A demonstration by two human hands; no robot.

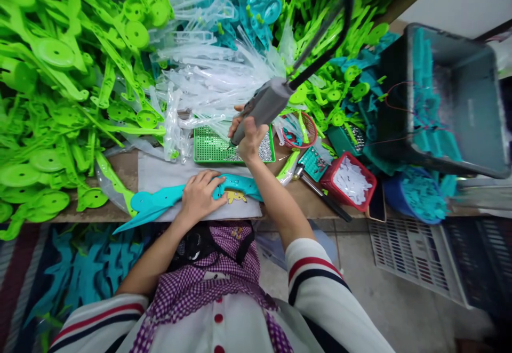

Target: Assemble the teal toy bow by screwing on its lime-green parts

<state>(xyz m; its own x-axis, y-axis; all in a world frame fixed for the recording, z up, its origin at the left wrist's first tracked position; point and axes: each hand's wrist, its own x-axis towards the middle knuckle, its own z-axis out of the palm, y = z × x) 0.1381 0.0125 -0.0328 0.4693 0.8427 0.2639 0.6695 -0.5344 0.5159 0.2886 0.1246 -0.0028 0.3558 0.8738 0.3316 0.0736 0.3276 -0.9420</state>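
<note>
A long teal plastic part (158, 199) lies across a pale cloth at the table's front edge. My left hand (203, 195) is on top of it, fingers bent over its middle. My right hand (250, 135) is wrapped round a grey electric screwdriver (266, 105), whose cable rises to the upper right. The tool's tip points down and left, over a green perforated tray (208, 145) that holds many small screws (264, 150). Whether a screw sits on the tip is too small to tell. A yellow cartoon print shows beside the teal part.
Lime-green parts (56, 54) are heaped at left and behind, with clear plastic pieces (200, 75) in the middle. At right are a hammer (324, 195), a red basket (347, 182), a blue tub (404, 201) and a large dark bin (472, 102).
</note>
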